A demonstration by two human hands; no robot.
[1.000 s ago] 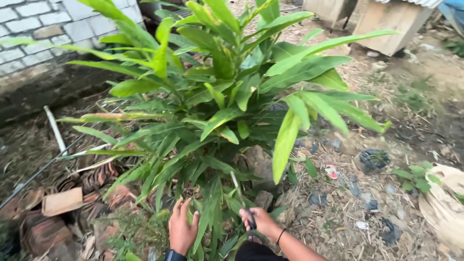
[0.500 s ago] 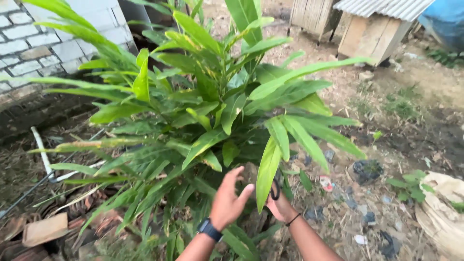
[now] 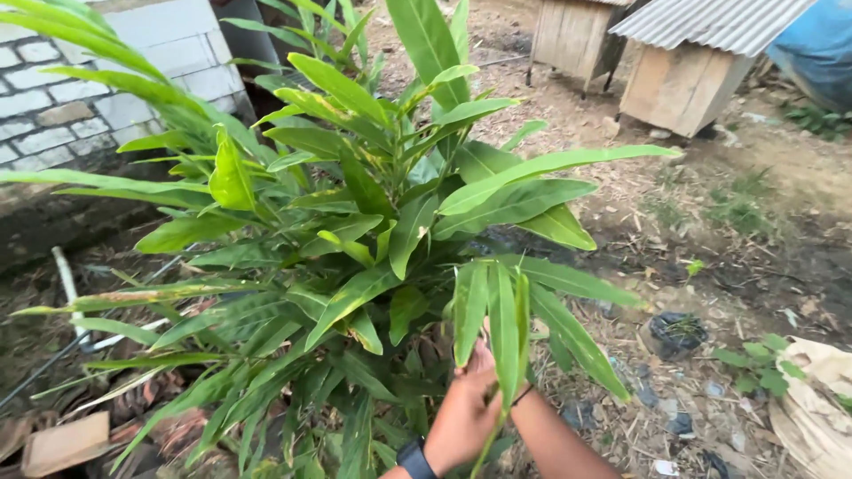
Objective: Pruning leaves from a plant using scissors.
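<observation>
Head view looks down on a leafy stem [image 3: 499, 333] with long, narrow green leaves hanging in a bunch at the near edge of a big green plant [image 3: 355, 222]. The left hand [image 3: 463, 417] is at the base of this stem, its back toward the camera and its fingers curled around the stalk below the leaves. A dark watch [image 3: 415, 459] sits on that wrist. The right hand [image 3: 484, 359] is mostly hidden behind the left hand and the hanging leaves; only a bit of it and a forearm with a thin dark wristband [image 3: 524, 395] show, so I cannot tell whether its fingers are clenched or loose.

Around the plant the ground [image 3: 674, 257] is bare brown earth strewn with dry straw, scraps and small weeds. Left of the plant stands a pale brick wall [image 3: 53, 115], with a white pipe [image 3: 67, 279] and broken reddish tiles [image 3: 67, 443] lying at its foot. Behind the plant, to the right, sit two wooden hutches [image 3: 683, 75], one under a corrugated metal roof. Right of the plant a small black planting bag [image 3: 676, 330] lies on the soil, and farther right a tan sack [image 3: 821, 399] shows at the frame edge.

Half a second ago the left hand was open with fingers spread, apart from the stem, and the right hand held dark-handled scissors beside a single drooping leaf; now the left hand has closed on the stem and the scissors are out of sight.
</observation>
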